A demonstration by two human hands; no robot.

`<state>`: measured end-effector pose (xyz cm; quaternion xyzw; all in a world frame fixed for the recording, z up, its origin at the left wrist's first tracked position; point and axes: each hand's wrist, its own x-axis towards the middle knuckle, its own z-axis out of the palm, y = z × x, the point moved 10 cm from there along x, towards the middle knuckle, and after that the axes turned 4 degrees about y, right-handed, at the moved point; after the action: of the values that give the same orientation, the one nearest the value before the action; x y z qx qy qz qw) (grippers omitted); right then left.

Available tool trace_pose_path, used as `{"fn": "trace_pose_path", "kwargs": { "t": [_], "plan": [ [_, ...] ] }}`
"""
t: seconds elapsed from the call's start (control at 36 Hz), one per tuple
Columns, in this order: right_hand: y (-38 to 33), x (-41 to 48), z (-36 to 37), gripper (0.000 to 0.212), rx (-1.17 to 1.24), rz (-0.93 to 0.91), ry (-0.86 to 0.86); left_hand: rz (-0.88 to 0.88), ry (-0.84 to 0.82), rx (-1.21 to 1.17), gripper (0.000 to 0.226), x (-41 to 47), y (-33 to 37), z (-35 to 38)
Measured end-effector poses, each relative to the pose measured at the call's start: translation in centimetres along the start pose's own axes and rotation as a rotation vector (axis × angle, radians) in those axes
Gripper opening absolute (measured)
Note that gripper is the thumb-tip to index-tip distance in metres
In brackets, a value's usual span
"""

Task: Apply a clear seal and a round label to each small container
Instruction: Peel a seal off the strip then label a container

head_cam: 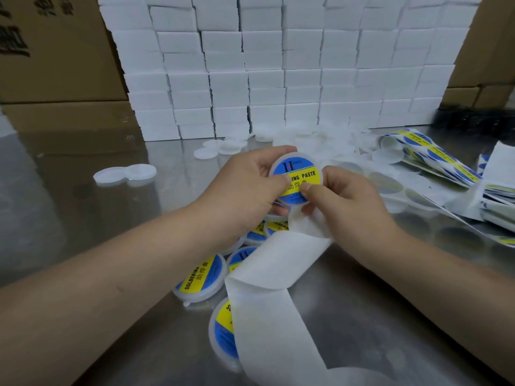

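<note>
Head view: a small container (314, 178), white and round, is held up above the metal table (83, 218) near the middle of the picture, tilted with its face toward the camera. Its face is covered by a blue and yellow round label (299, 174).

The container is gripped on its left side by the left hand (250, 185), whose fingers are curled behind it and whose thumb is laid on the label. Its lower right edge is pinched by the right hand (342, 199), with the thumb pressed on the label and the fingers curled underneath.

A white paper strip (278, 274) is seen running from under the right hand toward the lower edge; whether it is held cannot be told. Several labelled containers (199, 277) are lying on the table beneath the left forearm, partly hidden by the strip.

Plain white plastic rounds (125, 174) are scattered farther back. Label sheets (432, 157) are spread at the right. A wall of stacked white boxes (278, 65) is set behind, flanked by cardboard cartons (55, 51).
</note>
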<state>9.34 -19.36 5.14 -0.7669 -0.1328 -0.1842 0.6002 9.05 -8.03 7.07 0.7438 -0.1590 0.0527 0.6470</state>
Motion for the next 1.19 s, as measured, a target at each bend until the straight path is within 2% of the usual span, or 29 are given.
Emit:
{"fn": "trace_pose_path", "kwargs": {
  "t": [0.08,0.14,0.22,0.33,0.39,0.5,0.58,0.61,0.67,0.75,0.83,0.89,0.97,1.0,1.08,1.19],
  "plan": [
    [0.4,0.1,-0.3,0.042,0.052,0.051,0.011,0.023,-0.032,0.058,0.042,-0.3,0.1,0.6],
    [0.1,0.1,-0.4,0.061,-0.017,0.032,0.009,0.04,-0.04,0.115,0.045,-0.4,0.2,0.8],
    [-0.7,0.0,-0.5,0.056,-0.159,-0.038,0.035,0.043,-0.039,0.134,0.046,-0.4,0.3,0.5],
    [-0.7,0.1,-0.6,0.069,-0.211,-0.044,0.039,0.074,-0.042,0.189,0.045,-0.4,0.8,0.6],
    [-0.4,0.1,-0.9,0.073,-0.191,-0.039,0.058,0.087,0.017,0.226,0.044,-0.2,0.8,-0.1],
    [-0.3,0.4,-1.5,0.051,-0.126,-0.052,0.094,0.012,0.285,0.258,0.039,0.8,-0.1,-4.0],
    [-0.2,0.4,-1.0,0.021,-0.102,-0.071,0.059,-0.036,0.302,0.363,0.035,1.5,-1.0,-5.2],
    [-0.3,0.3,-0.6,0.018,-0.102,-0.085,0.033,-0.045,0.275,0.428,0.034,1.7,-1.2,-5.1],
    [-0.9,-0.1,0.2,0.028,-0.103,-0.144,-0.019,-0.067,0.227,0.573,0.033,1.7,-1.6,-4.8],
    [-2.3,-0.8,1.0,0.03,-0.129,-0.226,-0.078,-0.079,0.185,0.769,0.032,1.5,-1.7,-4.3],
    [-3.9,-1.4,1.1,0.039,-0.169,-0.348,-0.072,0.024,0.206,1.029,0.032,1.2,-0.4,-4.0],
    [-5.3,-2.0,1.1,0.044,-0.195,-0.463,-0.054,0.081,0.234,0.966,0.024,0.9,0.6,-3.8],
    [-6.4,-2.6,1.0,0.045,-0.205,-0.558,-0.035,0.001,0.156,0.526,0.038,0.5,0.6,-2.8],
    [-6.7,-2.8,1.1,0.042,-0.21,-0.586,-0.037,-0.033,0.107,0.448,0.038,0.3,0.5,-2.2],
    [-7.3,-3.5,1.5,0.031,-0.228,-0.663,-0.057,-0.045,-0.007,0.315,0.024,0.0,0.5,-0.7],
    [-7.9,-3.9,1.6,0.027,-0.216,-0.716,-0.067,-0.08,-0.004,0.188,0.017,0.0,0.2,-0.7]
  ]
}}
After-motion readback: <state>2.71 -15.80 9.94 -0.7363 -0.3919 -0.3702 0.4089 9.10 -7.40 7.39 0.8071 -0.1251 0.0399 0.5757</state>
